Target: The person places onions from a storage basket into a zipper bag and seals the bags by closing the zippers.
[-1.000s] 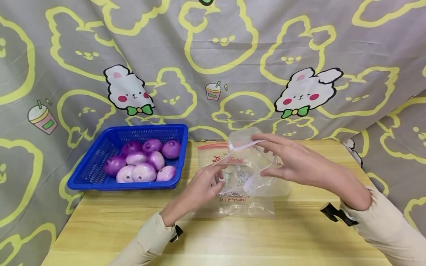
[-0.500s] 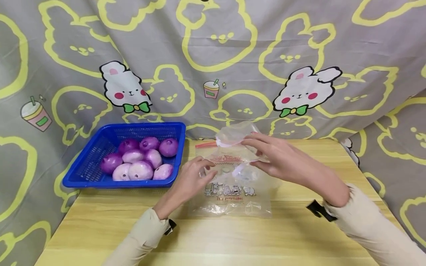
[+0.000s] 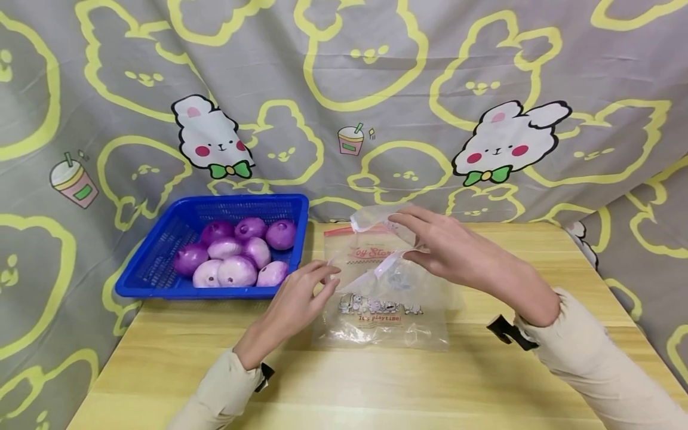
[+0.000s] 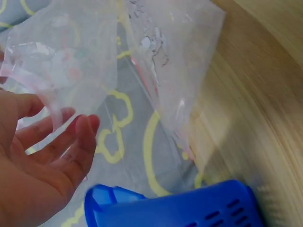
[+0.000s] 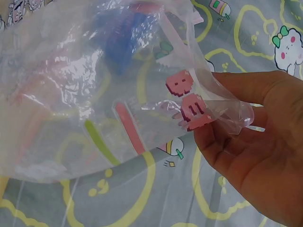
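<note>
My right hand (image 3: 467,245) holds one corner of a clear zip bag (image 3: 373,216), its fingers and thumb on either side of the mouth. In the right wrist view the bag corner (image 5: 239,113) lies between finger and thumb. My left hand (image 3: 301,292) is at the other side of the mouth, fingers loosely bent and apart. The left wrist view has the pale zip strip (image 4: 28,81) running against those fingers. Below the raised bag, a printed zip bag (image 3: 398,334) with a red strip and red lettering lies flat on the table.
A blue plastic basket (image 3: 212,292) stands left of the bags, holding several purple onions (image 3: 236,272). A grey patterned curtain (image 3: 279,71) hangs behind the wooden table (image 3: 365,388).
My right hand has moved left with the bag corner. The left hand has shifted slightly left and down, away from the bag's middle. The basket and onions keep their places.
</note>
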`<state>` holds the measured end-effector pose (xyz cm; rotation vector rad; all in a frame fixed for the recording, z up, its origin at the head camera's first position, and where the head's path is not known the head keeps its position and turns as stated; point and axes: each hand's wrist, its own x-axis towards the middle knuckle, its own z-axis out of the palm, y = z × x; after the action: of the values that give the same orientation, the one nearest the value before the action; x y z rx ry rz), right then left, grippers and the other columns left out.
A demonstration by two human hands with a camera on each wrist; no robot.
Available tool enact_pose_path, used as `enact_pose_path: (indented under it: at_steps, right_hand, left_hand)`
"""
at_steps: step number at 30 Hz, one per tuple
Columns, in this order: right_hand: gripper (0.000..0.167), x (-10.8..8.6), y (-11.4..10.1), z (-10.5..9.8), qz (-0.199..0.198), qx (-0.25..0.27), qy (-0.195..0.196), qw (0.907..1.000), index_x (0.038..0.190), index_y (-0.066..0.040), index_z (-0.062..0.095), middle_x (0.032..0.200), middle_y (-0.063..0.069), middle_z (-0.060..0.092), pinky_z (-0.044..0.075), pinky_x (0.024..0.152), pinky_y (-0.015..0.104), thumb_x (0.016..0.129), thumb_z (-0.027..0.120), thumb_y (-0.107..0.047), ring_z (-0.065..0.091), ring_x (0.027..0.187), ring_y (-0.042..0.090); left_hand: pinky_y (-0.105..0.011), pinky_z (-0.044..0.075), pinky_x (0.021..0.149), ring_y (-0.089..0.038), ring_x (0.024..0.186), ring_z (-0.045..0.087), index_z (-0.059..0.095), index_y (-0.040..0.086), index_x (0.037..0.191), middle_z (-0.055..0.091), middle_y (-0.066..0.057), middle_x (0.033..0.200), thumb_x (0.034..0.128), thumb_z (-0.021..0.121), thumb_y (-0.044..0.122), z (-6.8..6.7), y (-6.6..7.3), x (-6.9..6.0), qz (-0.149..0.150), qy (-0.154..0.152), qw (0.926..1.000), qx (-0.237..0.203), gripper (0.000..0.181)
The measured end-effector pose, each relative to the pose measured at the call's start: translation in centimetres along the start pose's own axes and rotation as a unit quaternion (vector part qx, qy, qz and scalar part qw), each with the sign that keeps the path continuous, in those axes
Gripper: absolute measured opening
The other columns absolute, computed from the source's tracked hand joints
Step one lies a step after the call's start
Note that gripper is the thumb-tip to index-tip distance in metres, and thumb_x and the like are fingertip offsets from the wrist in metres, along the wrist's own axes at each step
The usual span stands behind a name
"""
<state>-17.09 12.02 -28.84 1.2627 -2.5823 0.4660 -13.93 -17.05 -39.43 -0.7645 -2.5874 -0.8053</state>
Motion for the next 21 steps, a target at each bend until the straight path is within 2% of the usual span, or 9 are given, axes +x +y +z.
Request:
enact_pose_path:
  at_steps: [2,5,7,10,14,17,21]
  right_hand:
    - [0.064,0.0,0.1,0.1,-0.003,0.004,0.002,1.0000,0.137,0.003,0.051,0.136,0.014,0.054,0.057,0.074,0.032,0.081,0.082,-0.003,0.066,0.085,0.017]
    - [0.064,0.1,0.1,0.3,-0.004,0.006,0.005,1.0000,0.138,0.004,0.050,0.137,0.015,0.053,0.057,0.076,0.034,0.082,0.080,-0.002,0.066,0.087,0.019]
    - [0.065,0.2,0.1,0.3,-0.002,0.006,0.006,1.0000,0.139,0.004,0.049,0.138,0.017,0.053,0.057,0.080,0.037,0.082,0.080,-0.001,0.066,0.091,0.022]
    - [0.065,0.4,0.0,0.3,0.004,0.003,0.002,1.0000,0.140,0.004,0.048,0.139,0.018,0.052,0.056,0.084,0.040,0.083,0.078,0.000,0.065,0.096,0.025]
    - [0.065,0.5,0.1,0.4,0.013,0.000,-0.009,0.9999,0.142,0.004,0.047,0.140,0.019,0.052,0.055,0.086,0.042,0.084,0.077,0.000,0.064,0.101,0.028]
    - [0.065,0.5,0.2,0.6,0.016,-0.002,-0.013,0.9998,0.142,0.004,0.047,0.141,0.019,0.052,0.055,0.089,0.044,0.084,0.077,0.000,0.063,0.107,0.031]
    - [0.065,0.6,0.4,0.8,0.018,-0.006,-0.012,0.9997,0.142,0.005,0.047,0.141,0.019,0.051,0.054,0.090,0.044,0.085,0.077,-0.001,0.063,0.110,0.032]
  left_hand:
    - [-0.033,0.057,0.081,-0.019,0.102,0.066,0.073,0.009,0.113,0.069,-0.006,0.114,0.0992,0.062,0.019,-0.2,-0.2,-0.1,-0.006,-0.012,0.9998,-0.014,0.021]
    - [-0.027,0.056,0.071,-0.014,0.097,0.065,0.070,0.010,0.119,0.068,-0.005,0.116,0.1007,0.060,0.019,-0.7,-0.6,-0.2,-0.007,-0.023,0.9985,-0.049,0.023]
    - [-0.023,0.054,0.065,-0.011,0.091,0.063,0.068,0.009,0.124,0.067,-0.004,0.115,0.1007,0.059,0.016,-1.3,-0.8,-0.2,-0.003,-0.020,0.9973,-0.071,0.025]
    - [-0.022,0.053,0.063,-0.009,0.085,0.062,0.064,0.008,0.127,0.067,-0.004,0.109,0.0986,0.061,0.010,-2.2,-1.3,-0.4,0.006,0.009,0.9963,-0.085,0.028]
    - [-0.024,0.053,0.065,-0.010,0.085,0.062,0.065,0.005,0.122,0.068,-0.006,0.105,0.0938,0.065,0.002,-3.6,-2.3,-0.7,0.009,0.057,0.9951,-0.080,0.028]
    - [-0.030,0.054,0.072,-0.014,0.093,0.062,0.067,0.004,0.118,0.068,-0.007,0.110,0.0914,0.067,-0.001,-4.6,-3.2,-1.0,0.005,0.076,0.9951,-0.063,0.027]
    - [-0.036,0.049,0.084,-0.017,0.103,0.059,0.067,0.005,0.117,0.067,-0.005,0.117,0.0886,0.070,-0.002,-5.6,-4.5,-1.6,-0.009,0.091,0.9953,-0.032,0.029]
